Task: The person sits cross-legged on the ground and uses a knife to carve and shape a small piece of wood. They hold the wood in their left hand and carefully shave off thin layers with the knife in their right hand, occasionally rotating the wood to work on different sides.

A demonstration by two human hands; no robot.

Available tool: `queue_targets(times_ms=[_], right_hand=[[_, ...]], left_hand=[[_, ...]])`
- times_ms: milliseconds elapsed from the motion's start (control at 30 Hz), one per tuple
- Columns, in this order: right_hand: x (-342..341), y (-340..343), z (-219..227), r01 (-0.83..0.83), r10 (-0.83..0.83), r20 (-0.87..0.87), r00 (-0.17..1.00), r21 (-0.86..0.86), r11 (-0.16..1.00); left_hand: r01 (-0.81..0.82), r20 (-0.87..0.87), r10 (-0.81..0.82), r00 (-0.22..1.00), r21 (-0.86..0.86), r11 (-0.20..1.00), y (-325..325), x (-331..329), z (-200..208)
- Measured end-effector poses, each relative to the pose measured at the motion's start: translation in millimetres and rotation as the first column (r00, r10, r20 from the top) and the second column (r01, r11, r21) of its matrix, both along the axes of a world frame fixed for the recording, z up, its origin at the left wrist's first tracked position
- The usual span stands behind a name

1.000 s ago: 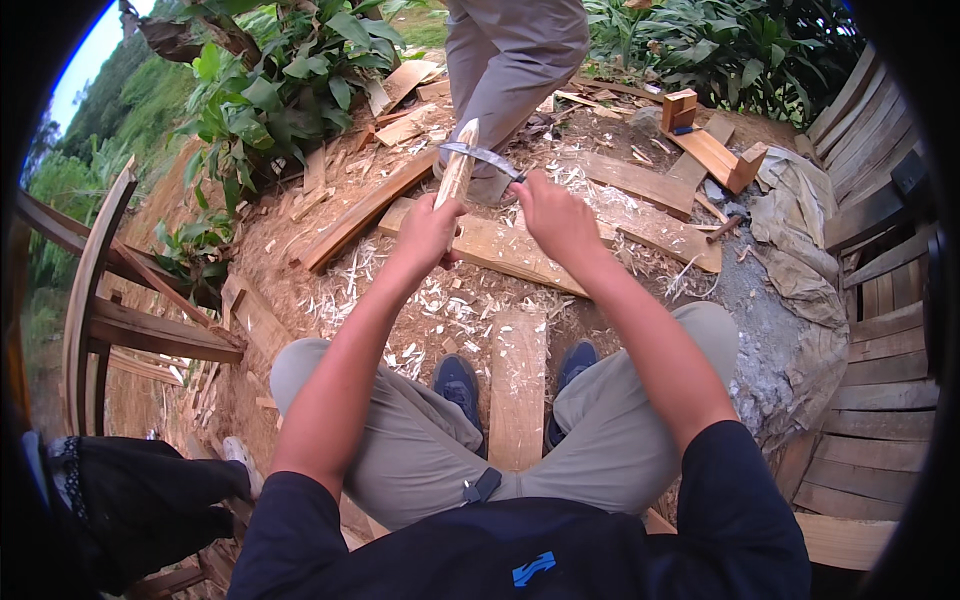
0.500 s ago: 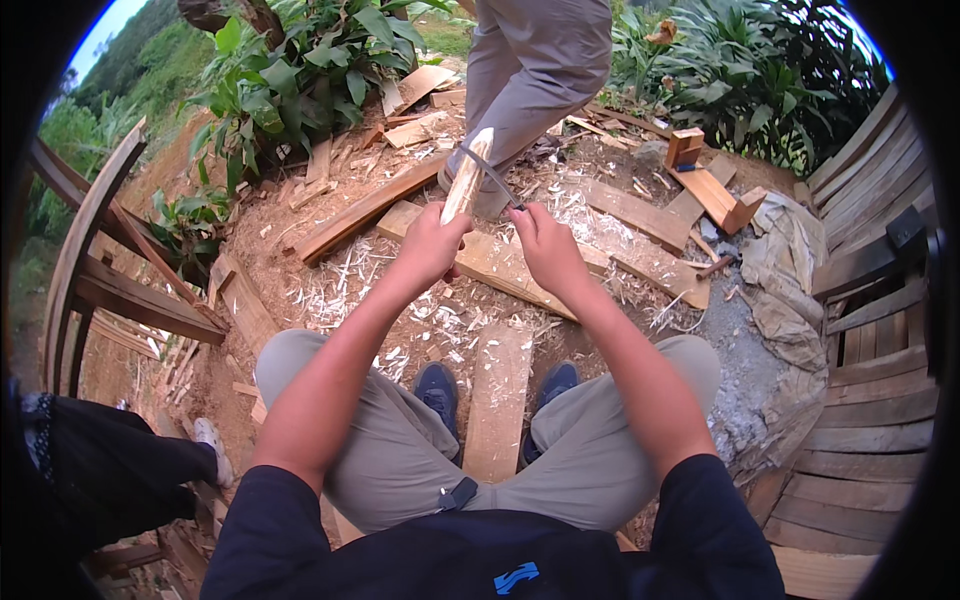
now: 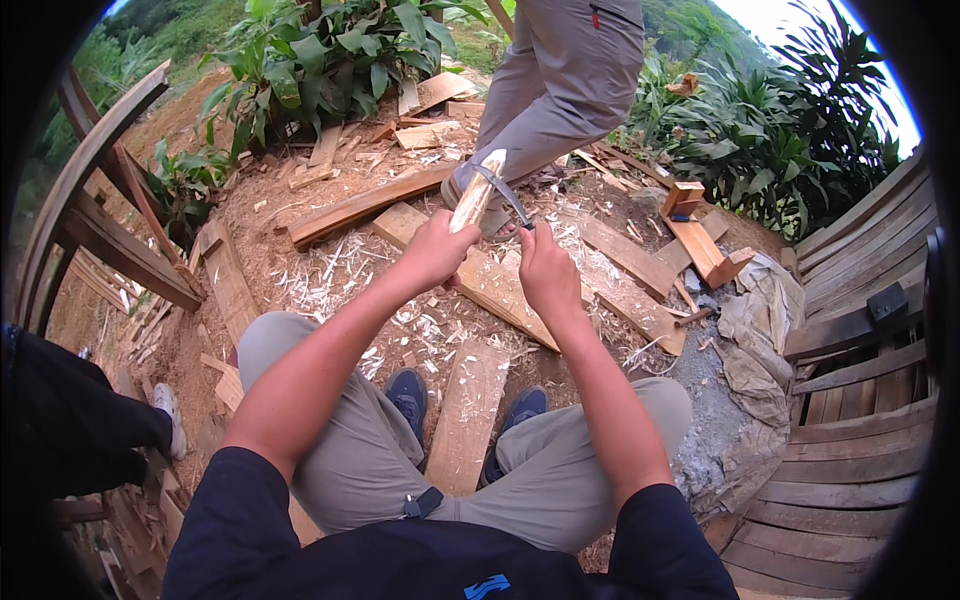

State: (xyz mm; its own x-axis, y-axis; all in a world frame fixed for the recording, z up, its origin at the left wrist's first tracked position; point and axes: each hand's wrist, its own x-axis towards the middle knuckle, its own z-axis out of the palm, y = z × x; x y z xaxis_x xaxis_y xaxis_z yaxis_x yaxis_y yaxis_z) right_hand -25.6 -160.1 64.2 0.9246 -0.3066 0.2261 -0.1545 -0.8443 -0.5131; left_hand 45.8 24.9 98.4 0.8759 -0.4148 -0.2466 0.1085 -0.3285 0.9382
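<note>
My left hand (image 3: 438, 252) is closed around a pale, whittled wooden stick (image 3: 474, 200), whose tapered end points up and away from me. My right hand (image 3: 549, 272) grips the dark handle of a knife (image 3: 511, 197) with a slightly curved blade. The blade lies across the stick close to its far tip. Both forearms reach forward over my knees. The part of the stick inside my left fist is hidden.
Wood shavings litter the dirt among planks (image 3: 466, 405). Just beyond the stick stand another person's legs (image 3: 545, 100). A wooden piece with upright ends (image 3: 700, 240) lies by a crumpled sack (image 3: 752, 345). Wooden slats (image 3: 850, 470) line the right; someone's dark-clothed leg (image 3: 80, 415) is at left.
The view has tilted and shifted slightly. The knife blade now crosses the stick nearer its tip than before. Both hands keep their holds.
</note>
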Motion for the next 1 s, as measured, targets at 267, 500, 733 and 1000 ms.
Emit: queue_targets(times_ms=[267,500,733,1000], right_hand=[[11.9,-19.0,-32.3,-0.178,0.206,0.028,0.978,0.627,0.759],[8.8,-22.5,-27.6,-0.201,0.257,0.030,0.966,0.713,0.671],[-15.8,2.4,13.3,-0.103,0.101,0.040,0.994,0.047,0.994],[-7.8,-14.2,20.6,0.014,-0.012,0.039,0.999,-0.049,0.999]], left_hand=[[-0.004,0.055,0.000,0.998,0.080,0.997,2.4,-0.9,2.5],[-0.001,0.084,-0.006,0.996,0.074,0.997,-0.2,-4.4,4.1],[-0.041,0.053,0.044,0.998,-0.051,0.998,1.2,-6.8,6.2],[0.037,0.148,-0.031,0.988,-0.042,0.998,0.8,-10.9,7.9]])
